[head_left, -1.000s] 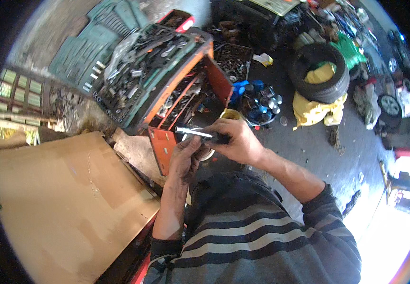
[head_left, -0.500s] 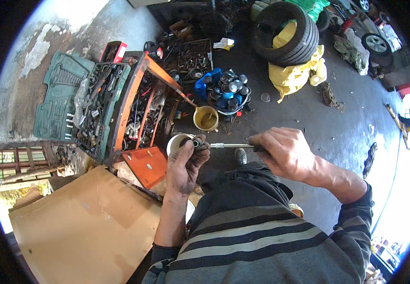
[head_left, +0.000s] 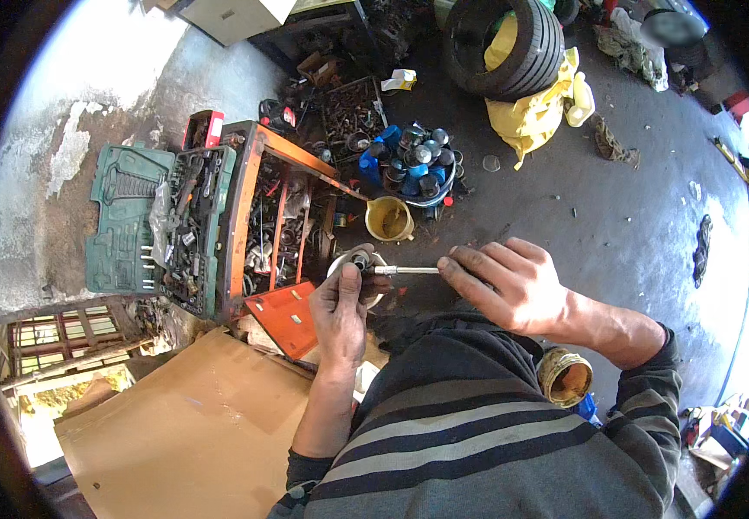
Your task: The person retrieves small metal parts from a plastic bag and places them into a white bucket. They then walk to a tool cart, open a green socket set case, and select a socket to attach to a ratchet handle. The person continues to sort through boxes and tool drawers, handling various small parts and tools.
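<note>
My left hand [head_left: 338,316] is closed around a small dark cylindrical metal part [head_left: 360,260] with a round hole in its end, held between thumb and fingers. A slim bright metal shaft [head_left: 417,271] with a thicker, socket-like end reaches from this part to my right hand [head_left: 513,290]. The fingers of that hand are bent over the shaft's right end, and its handle is hidden beneath them. The thick end lies against or just beside the metal part; I cannot tell which. Partly covered by my left hand, a white tub [head_left: 378,300] stands below.
Left stand an orange-framed shelf [head_left: 256,164] full of parts and an open green tool case [head_left: 128,225]. Ahead are a yellowish bucket [head_left: 389,219], a blue tub of oil filters [head_left: 426,197] and a tyre [head_left: 534,52] on a yellow sack [head_left: 534,121]. Cardboard [head_left: 192,424] lies lower left.
My right hand has shifted slightly left, and its fingers have opened out somewhat along the tool. My left hand still grips the metal part. The whole view has shifted, showing an open can beside me.
</note>
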A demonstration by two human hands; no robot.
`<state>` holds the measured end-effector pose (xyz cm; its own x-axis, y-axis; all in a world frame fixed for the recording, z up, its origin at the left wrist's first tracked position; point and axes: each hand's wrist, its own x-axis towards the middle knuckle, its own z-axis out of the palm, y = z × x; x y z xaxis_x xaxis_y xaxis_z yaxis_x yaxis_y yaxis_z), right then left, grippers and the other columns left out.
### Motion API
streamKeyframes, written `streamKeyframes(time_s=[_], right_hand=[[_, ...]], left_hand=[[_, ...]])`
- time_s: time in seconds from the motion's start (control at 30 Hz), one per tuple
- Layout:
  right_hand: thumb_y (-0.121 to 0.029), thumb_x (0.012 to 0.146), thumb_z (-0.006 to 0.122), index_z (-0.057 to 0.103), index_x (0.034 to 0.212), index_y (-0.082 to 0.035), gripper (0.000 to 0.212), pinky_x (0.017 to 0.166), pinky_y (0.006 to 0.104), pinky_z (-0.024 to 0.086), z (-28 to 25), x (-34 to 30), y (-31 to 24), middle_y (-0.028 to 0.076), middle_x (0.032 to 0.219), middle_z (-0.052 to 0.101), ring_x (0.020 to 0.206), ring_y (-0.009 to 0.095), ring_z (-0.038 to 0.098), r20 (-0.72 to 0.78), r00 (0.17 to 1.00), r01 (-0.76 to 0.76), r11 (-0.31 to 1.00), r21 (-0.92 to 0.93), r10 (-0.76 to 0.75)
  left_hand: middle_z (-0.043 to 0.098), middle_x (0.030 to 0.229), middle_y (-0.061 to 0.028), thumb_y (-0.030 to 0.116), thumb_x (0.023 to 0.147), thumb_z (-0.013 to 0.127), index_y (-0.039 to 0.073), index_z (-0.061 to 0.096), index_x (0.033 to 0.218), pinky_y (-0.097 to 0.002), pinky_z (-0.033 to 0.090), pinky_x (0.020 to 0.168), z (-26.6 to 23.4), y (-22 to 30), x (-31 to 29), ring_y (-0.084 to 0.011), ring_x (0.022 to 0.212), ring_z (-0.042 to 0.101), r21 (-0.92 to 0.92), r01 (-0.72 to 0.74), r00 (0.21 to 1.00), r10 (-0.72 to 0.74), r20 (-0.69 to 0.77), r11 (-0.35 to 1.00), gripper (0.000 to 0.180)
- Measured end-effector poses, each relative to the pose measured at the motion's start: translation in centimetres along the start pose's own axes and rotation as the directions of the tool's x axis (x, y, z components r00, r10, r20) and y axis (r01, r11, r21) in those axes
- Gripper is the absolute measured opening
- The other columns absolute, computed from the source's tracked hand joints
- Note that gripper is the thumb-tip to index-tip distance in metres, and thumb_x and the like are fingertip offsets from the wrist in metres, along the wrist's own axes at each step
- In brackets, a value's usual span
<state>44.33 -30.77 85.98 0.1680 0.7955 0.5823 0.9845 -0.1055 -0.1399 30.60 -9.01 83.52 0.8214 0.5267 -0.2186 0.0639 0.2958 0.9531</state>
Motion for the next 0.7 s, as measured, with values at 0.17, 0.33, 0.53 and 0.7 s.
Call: streamKeyframes(time_s=[0.17, 0.33, 0.53, 0.7], right_hand=[[-0.014, 0.077, 0.07, 0.067, 0.112, 0.001, 0.038, 0.056, 0.0322, 0.052, 1.2, 0.0, -1.6, 0.011, 0.096, 0.07, 0.071, 0.02, 0.065, -0.012, 0.986, -0.163, 0.971, 0.175, 0.167], [-0.013, 0.075, 0.07, 0.064, 0.115, 0.001, 0.043, 0.058, 0.034, 0.055, 2.5, -0.7, -2.7, 0.008, 0.091, 0.068, 0.069, 0.021, 0.066, -0.005, 0.951, -0.296, 0.92, 0.257, 0.308], [-0.012, 0.074, 0.067, 0.067, 0.114, 0.0, 0.042, 0.059, 0.0316, 0.054, 3.0, -1.4, -2.6, 0.009, 0.094, 0.07, 0.071, 0.02, 0.067, -0.064, 0.956, -0.28, 0.954, 0.104, 0.287], [-0.012, 0.074, 0.067, 0.067, 0.116, 0.0, 0.044, 0.059, 0.0313, 0.054, 2.9, -1.5, -2.4, 0.01, 0.097, 0.07, 0.072, 0.019, 0.067, -0.068, 0.956, -0.277, 0.955, 0.105, 0.285]], left_hand=[[0.069, 0.101, -0.0092, 0.036, 0.104, 0.058, -0.008, 0.061, 0.127, -0.0277, 0.057, 0.074, 0.4, 0.0, 0.0, -0.0119, 0.082, 0.066, 0.047, -0.14, 0.99, 0.141, -0.018, 0.989, 0.05], [0.067, 0.101, -0.0075, 0.041, 0.105, 0.053, -0.006, 0.062, 0.124, -0.0259, 0.05, 0.076, 1.4, -0.7, 0.3, -0.0127, 0.087, 0.061, 0.08, -0.177, 0.982, 0.181, -0.053, 0.981, 0.051], [0.069, 0.102, -0.0103, 0.037, 0.106, 0.052, -0.004, 0.06, 0.128, -0.0241, 0.054, 0.069, 1.6, -0.9, 0.9, -0.0102, 0.078, 0.066, -0.119, -0.058, 0.998, 0.056, -0.023, 0.991, 0.048], [0.069, 0.103, -0.0092, 0.036, 0.101, 0.063, -0.005, 0.063, 0.125, -0.0216, 0.051, 0.066, 1.5, -1.2, 1.2, -0.0078, 0.074, 0.064, -0.072, -0.069, 0.998, 0.068, -0.016, 0.995, 0.047]])
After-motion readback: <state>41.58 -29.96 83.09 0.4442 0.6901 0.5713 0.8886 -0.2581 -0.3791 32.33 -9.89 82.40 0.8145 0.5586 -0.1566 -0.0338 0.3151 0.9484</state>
